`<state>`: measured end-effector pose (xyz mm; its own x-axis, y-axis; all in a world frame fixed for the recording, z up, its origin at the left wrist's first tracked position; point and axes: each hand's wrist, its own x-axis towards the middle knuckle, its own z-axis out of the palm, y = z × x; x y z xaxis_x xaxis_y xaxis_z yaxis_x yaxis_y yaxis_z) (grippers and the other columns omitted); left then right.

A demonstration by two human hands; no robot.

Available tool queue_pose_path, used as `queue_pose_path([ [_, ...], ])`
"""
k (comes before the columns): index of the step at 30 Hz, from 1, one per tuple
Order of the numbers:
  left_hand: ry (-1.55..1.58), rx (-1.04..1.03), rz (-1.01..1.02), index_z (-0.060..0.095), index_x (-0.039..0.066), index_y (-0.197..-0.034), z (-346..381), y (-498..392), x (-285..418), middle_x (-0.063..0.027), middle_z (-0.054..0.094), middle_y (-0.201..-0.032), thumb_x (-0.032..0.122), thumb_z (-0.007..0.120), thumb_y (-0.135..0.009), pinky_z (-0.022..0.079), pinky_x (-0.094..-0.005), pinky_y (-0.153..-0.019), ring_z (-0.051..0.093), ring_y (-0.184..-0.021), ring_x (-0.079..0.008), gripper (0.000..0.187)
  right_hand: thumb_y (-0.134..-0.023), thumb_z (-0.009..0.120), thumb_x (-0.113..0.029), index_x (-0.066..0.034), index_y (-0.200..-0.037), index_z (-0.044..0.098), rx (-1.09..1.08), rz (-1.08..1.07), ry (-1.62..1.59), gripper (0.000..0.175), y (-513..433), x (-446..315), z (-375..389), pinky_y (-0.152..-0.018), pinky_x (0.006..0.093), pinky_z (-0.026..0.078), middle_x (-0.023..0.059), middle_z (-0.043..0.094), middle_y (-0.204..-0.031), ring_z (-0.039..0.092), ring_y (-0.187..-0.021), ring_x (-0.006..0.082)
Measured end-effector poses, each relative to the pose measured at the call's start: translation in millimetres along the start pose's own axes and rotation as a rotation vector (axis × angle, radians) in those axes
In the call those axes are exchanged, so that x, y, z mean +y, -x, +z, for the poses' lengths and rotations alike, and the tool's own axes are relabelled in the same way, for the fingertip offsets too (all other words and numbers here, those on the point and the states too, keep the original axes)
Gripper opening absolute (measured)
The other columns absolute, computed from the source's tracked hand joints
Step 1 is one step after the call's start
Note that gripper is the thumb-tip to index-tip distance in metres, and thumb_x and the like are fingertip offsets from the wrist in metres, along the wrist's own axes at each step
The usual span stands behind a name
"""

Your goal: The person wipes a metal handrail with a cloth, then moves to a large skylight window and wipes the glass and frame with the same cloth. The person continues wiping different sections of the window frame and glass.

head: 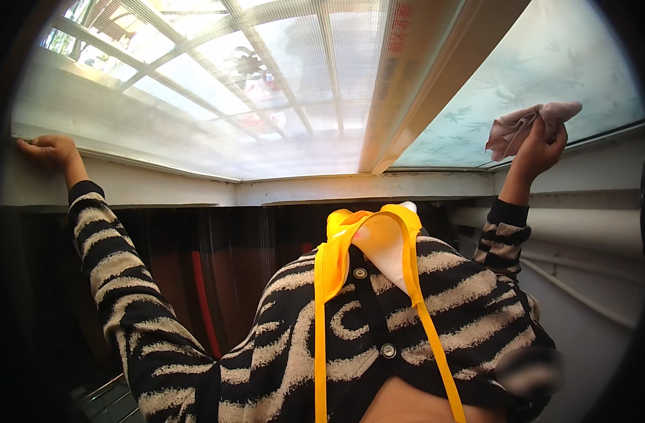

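Note:
My right hand [542, 145] grips a bunched pinkish-grey cloth [518, 127]. It is raised in front of a frosted window pane [460, 127] with a leaf pattern; whether the cloth touches the glass is hard to tell. At the far left, my left hand [50, 153] has its fingers curled on the lower edge of the window frame [158, 168]. Beside the frosted pane is a ribbed translucent pane [301, 127], and an upright frame bar [428, 90] stands between the two.
A pale sill [365, 189] runs below the panes. Metal bars [195, 53] show behind the ribbed pane. White pipes [581, 224] run along the wall at right. A yellow apron [333, 264] hangs from my neck over a striped top. Dark glossy panels [238, 254] stand below the sill.

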<state>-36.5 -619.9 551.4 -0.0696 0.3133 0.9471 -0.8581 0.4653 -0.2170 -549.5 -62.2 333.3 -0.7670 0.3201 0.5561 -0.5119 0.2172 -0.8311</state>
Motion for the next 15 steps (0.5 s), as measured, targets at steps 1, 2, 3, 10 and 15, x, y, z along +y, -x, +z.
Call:
queue_pose_path([
  [1,0.016,-0.010,-0.019,0.044,-0.004,-0.133,-1.6,-0.4,0.6,-0.0277,0.055,-0.126,0.013,0.040,-0.095,0.046,-0.0465,-0.097,0.057,-0.111,-0.0421,0.042,-0.085,0.071,-0.018,0.0006,-0.116,0.060,-0.012,-0.026,-0.034,0.038,1.3,-7.9,1.1,-0.091,0.0316,0.049,0.0105,0.062,-0.116,0.061,-0.103,0.0198],
  [2,0.003,-0.008,-0.012,0.044,-0.004,-0.133,-3.9,-1.5,2.0,-0.0277,0.055,-0.125,0.014,0.040,-0.094,0.046,-0.0467,-0.097,0.057,-0.111,-0.0424,0.042,-0.085,0.071,-0.018,0.0007,-0.116,0.060,-0.022,-0.051,-0.068,0.037,3.6,-14.9,1.4,-0.090,0.0312,0.049,0.0103,0.062,-0.116,0.061,-0.103,0.0191],
  [3,0.003,-0.009,-0.016,0.044,-0.004,-0.133,-6.2,-2.9,3.2,-0.0277,0.055,-0.125,0.014,0.040,-0.094,0.046,-0.0469,-0.097,0.056,-0.111,-0.0426,0.043,-0.085,0.071,-0.017,0.0009,-0.115,0.060,-0.041,-0.072,-0.108,0.037,6.1,-21.9,1.8,-0.090,0.0308,0.049,0.0101,0.062,-0.115,0.061,-0.103,0.0185],
  [10,0.001,0.040,0.023,0.043,-0.005,-0.133,-18.6,-13.2,9.2,-0.0288,0.055,-0.124,0.014,0.040,-0.094,0.046,-0.0481,-0.097,0.057,-0.110,-0.0437,0.043,-0.083,0.070,-0.011,-0.0013,-0.103,0.061,-0.153,-0.342,-0.216,0.024,17.1,-42.4,6.2,-0.083,0.0323,0.053,0.0076,0.059,-0.106,0.063,-0.091,0.0170],
  [15,0.008,0.048,0.041,0.044,-0.006,-0.131,-17.4,-13.9,9.8,-0.0300,0.054,-0.124,0.012,0.040,-0.094,0.046,-0.0485,-0.097,0.057,-0.109,-0.0441,0.042,-0.082,0.070,-0.011,-0.0020,-0.107,0.059,-0.222,-0.410,-0.180,0.029,14.0,-39.2,7.2,-0.084,0.0347,0.053,0.0080,0.056,-0.107,0.063,-0.094,0.0183],
])
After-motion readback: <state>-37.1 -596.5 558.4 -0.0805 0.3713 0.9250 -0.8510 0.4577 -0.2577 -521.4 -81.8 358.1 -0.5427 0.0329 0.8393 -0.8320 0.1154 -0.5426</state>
